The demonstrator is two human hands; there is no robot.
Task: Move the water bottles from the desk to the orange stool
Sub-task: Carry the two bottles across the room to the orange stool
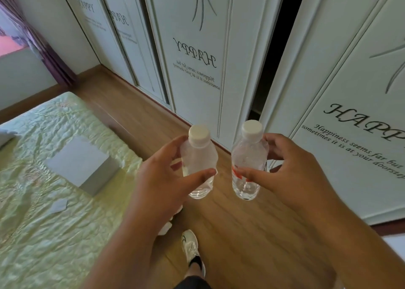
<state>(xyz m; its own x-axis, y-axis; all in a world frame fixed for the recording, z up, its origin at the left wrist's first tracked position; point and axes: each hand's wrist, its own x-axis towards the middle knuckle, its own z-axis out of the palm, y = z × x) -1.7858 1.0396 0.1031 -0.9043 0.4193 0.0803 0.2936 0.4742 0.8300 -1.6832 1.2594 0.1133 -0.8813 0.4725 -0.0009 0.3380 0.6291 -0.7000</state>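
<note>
I hold two small clear water bottles with white caps upright in the air above the wooden floor. My left hand [161, 175] grips the left bottle [198, 157], which has no visible label, with thumb in front and fingers behind. The right bottle [248, 157] carries a red label low on its side, and my right hand [289, 168] wraps round it. The bottles are a short gap apart, side by side. Neither the desk nor the orange stool is in view.
A bed [43, 201] with a pale green cover fills the left, with a grey box [81, 163] on it. White wardrobe doors [197, 58] stand ahead, one gap open and dark. My white shoe [190, 247] is on the wooden floor [241, 234] below.
</note>
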